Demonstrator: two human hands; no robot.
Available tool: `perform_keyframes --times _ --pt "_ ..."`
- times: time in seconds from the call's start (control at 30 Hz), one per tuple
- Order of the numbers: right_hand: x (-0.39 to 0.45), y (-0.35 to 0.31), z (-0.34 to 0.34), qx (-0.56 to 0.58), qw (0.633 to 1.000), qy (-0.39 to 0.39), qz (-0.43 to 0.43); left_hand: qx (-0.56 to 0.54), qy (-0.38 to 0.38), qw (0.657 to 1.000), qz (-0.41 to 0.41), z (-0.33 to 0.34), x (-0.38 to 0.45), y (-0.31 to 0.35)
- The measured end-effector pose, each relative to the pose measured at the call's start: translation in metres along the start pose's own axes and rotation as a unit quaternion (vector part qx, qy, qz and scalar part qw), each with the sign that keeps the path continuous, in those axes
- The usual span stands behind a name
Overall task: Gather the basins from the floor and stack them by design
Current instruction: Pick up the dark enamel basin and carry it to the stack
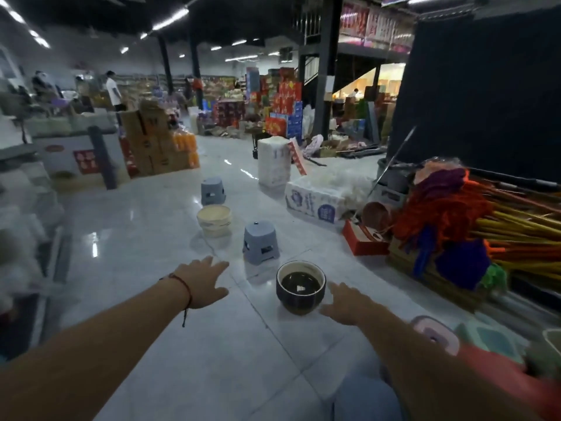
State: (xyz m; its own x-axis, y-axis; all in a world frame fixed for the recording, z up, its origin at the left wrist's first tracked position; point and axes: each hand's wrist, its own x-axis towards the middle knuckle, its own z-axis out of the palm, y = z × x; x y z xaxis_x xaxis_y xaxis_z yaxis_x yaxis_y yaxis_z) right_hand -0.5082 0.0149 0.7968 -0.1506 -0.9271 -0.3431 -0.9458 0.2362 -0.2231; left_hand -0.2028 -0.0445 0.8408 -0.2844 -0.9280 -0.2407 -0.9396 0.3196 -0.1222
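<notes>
Two hands reach out over the pale tiled floor, both with fingers spread and holding nothing, so neither grip has closed on anything yet. The dark basin stands upright on the floor between them, its mouth facing up, with the right hand just beside its wall and the left hand farther off to the other side; I judge the arms are opened this wide so the hands can come in on both sides of the rim and lift it level. Whether the right fingertips already touch the basin is hard to say, since the picture is soft there. A cream basin sits upright well beyond the dark one, also untouched, so the gathering looks barely begun and no stack shows yet. Two grey stools stand among the basins, one between the dark and cream ones and one farther back, probably just left where they were used. To the right lies a heap of bright mops and a wrapped white pack.
</notes>
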Motion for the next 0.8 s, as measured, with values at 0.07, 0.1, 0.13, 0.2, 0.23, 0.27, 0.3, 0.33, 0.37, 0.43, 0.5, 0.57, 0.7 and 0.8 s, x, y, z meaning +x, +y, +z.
perform_keyframes --times 0.07,0.1,0.13,0.2,0.23,0.27,0.3,0.33,0.37,0.43,0.5,0.57,0.7,0.8 --pt "0.051 -0.017 0.005 0.007 1.000 -0.006 -0.018 -0.015 -0.001 1.000 -0.004 0.011 0.042 -0.016" --pt "0.074 -0.026 0.009 0.002 1.000 -0.011 -0.025 -0.019 -0.010 1.000 -0.002 0.019 0.064 -0.020" --pt "0.091 -0.034 0.012 -0.008 0.999 -0.016 -0.031 -0.019 -0.021 1.000 0.003 0.027 0.083 -0.022" --pt "0.136 -0.050 0.021 -0.036 0.998 -0.029 -0.039 -0.022 -0.038 0.999 0.022 0.046 0.136 -0.025" --pt "0.161 -0.056 0.025 -0.047 0.998 -0.035 -0.038 -0.027 -0.043 0.998 0.035 0.053 0.165 -0.026" --pt "0.184 -0.061 0.029 -0.054 0.997 -0.042 -0.035 -0.030 -0.045 0.997 0.048 0.058 0.193 -0.027" --pt "0.204 -0.064 0.030 -0.055 0.997 -0.047 -0.029 -0.035 -0.046 0.996 0.061 0.060 0.218 -0.027" --pt "0.230 -0.066 0.031 -0.053 0.997 -0.055 -0.016 -0.043 -0.049 0.995 0.076 0.063 0.250 -0.029" --pt "0.251 -0.067 0.028 -0.051 0.997 -0.062 0.000 -0.048 -0.054 0.994 0.086 0.064 0.276 -0.030" --pt "0.289 -0.065 0.020 -0.035 0.996 -0.075 0.039 -0.048 -0.072 0.990 0.114 0.063 0.329 -0.031" --pt "0.321 -0.061 0.011 -0.020 0.994 -0.080 0.069 -0.031 -0.083 0.986 0.140 0.058 0.377 -0.029" --pt "0.352 -0.051 0.006 0.006 0.993 -0.081 0.090 -0.022 -0.090 0.983 0.161 0.055 0.427 -0.026" --pt "0.403 -0.023 0.012 0.033 0.987 -0.100 0.125 -0.006 -0.111 0.972 0.208 0.053 0.513 -0.004" --pt "0.450 0.006 0.022 0.038 0.982 -0.111 0.147 0.025 -0.140 0.960 0.241 0.063 0.576 0.023"
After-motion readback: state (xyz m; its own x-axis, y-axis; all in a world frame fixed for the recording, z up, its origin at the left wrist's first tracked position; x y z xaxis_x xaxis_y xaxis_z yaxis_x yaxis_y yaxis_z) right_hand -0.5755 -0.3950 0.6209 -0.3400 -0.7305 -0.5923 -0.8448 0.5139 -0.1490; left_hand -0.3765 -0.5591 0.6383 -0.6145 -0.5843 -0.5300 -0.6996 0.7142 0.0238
